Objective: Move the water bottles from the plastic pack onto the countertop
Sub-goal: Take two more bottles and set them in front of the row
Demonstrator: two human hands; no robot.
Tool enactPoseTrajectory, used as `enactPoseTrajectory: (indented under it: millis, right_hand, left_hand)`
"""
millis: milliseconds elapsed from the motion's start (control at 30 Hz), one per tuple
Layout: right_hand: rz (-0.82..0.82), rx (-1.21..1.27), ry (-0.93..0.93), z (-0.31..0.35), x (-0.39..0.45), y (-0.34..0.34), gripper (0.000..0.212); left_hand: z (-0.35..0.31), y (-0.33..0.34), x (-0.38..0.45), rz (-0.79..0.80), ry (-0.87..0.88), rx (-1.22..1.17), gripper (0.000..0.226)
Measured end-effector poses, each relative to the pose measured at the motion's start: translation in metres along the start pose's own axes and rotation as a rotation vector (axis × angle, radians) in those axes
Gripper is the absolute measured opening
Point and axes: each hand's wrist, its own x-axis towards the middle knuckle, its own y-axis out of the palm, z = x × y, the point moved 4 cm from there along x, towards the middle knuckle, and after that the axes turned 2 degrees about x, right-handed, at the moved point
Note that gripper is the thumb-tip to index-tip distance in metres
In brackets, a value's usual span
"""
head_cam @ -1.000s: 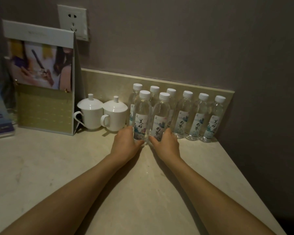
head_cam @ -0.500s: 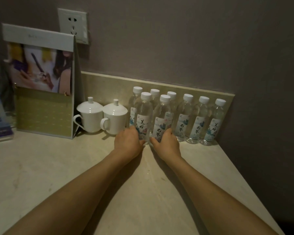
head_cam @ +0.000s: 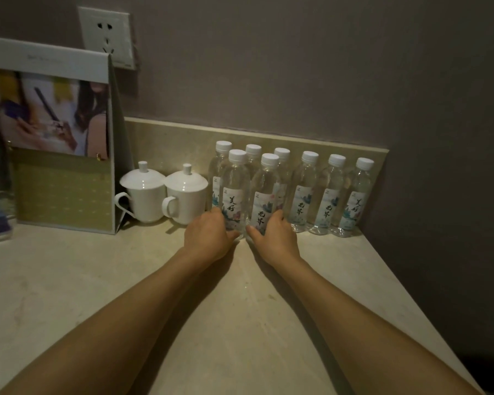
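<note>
Dim room, grey-purple wall [head_cam: 297,67] with a white outlet [head_cam: 106,38] up top, and a pale stone countertop [head_cam: 69,280] running into a corner with a low backsplash [head_cam: 169,141] behind it.

Biggest thing on the counter is a folding display stand [head_cam: 60,143] with a photo on it, off to the left. Next to it are two white lidded cups [head_cam: 166,195] sitting side by side, handles facing out.

Then the water bottles, eight of them, all upright with white caps. Six line up in the back row [head_cam: 330,195] along the backsplash, pretty much touching each other. Two sit just in front: the left front bottle [head_cam: 234,192] and the right front bottle [head_cam: 264,195].

The left hand [head_cam: 208,238] is wrapped round the base of the left front bottle, the right hand [head_cam: 274,238] round the base of the right front one. Both bottles look like they're standing on the counter, not lifted. Fingers are mostly hidden behind the bottles, so I can't say how tight the grip is.

As for progress: I can't see any plastic pack anywhere in view, so no clue how many are left in it. My guess is this pair is just being set down or nudged into place, and eight are already up here.
</note>
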Motion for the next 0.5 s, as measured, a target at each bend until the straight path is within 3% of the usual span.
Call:
enactPoseTrajectory:
  millis: [500]
  right_hand:
    - [0.066,-0.056,0.081,0.0061,0.0005,-0.0014,0.073]
  left_hand:
    - [0.0018,0.0017,-0.0052,-0.029,-0.001,0.012,0.053]
